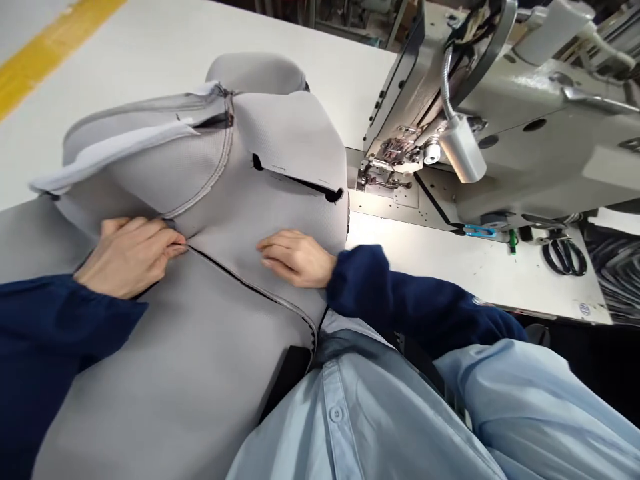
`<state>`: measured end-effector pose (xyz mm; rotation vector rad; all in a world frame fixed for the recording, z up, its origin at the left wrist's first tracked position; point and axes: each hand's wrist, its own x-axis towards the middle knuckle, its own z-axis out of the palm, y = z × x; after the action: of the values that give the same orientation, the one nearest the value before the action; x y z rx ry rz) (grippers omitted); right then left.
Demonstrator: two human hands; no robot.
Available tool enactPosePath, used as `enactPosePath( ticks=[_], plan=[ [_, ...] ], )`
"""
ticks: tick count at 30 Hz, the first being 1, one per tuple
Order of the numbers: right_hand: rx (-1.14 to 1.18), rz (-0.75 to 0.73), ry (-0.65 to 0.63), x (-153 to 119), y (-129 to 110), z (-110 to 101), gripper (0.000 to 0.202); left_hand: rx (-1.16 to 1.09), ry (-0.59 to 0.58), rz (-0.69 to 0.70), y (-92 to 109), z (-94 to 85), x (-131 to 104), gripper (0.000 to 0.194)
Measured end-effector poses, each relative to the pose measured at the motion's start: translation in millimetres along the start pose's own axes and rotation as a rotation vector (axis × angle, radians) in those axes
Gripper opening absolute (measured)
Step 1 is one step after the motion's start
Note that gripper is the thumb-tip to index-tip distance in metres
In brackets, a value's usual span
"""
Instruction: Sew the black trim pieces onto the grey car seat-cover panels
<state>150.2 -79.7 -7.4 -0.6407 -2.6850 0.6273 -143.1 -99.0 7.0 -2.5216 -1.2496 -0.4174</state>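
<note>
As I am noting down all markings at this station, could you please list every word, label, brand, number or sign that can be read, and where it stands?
None can be read.
Grey fabric: tiny dark marks beside the slit; too small to tell whether they are lettering.
White table: small round mark near its corner; too small to read.

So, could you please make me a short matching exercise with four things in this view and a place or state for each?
Things:
1. Left hand
2. Sewing machine
3. Scissors
4. Yellow stripe

Places or states:
A. Crossing the picture's upper left corner
B. Pinching an edge of the grey fabric
C. Filling the picture's upper right
D. Lying near the right end of the white table

Pairs: 1-B, 2-C, 3-D, 4-A
</note>
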Motion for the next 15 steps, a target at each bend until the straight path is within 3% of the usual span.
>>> enactPosePath(
  ticks=[3,6,8,10,12,15],
  plan=[
    [-0.02,0.12,0.115,-58,-23,-4,0.045,0.101,0.015,0.009,2,10.8,-7,0.031],
    [-0.033,0.242,-0.028,-99,-49,10,0.06,0.105,-0.018,-0.072,0,17.9,-15,0.028],
    [-0.035,0.396,-0.142,-106,-62,25,0.056,0.057,-0.035,-0.124,-3,20.7,-19,0.027],
    [-0.051,0.47,-0.213,-102,-68,37,0.039,0.022,-0.017,-0.165,-6,21.8,-21,0.027],
    [-0.08,0.387,-0.241,-95,-69,43,0.022,0.013,0.001,-0.219,-7,21.3,-22,0.028],
    [-0.139,0.193,-0.252,-92,-67,43,0.018,0.004,-0.049,-0.358,-5,18.8,-22,0.032]
  ],
)
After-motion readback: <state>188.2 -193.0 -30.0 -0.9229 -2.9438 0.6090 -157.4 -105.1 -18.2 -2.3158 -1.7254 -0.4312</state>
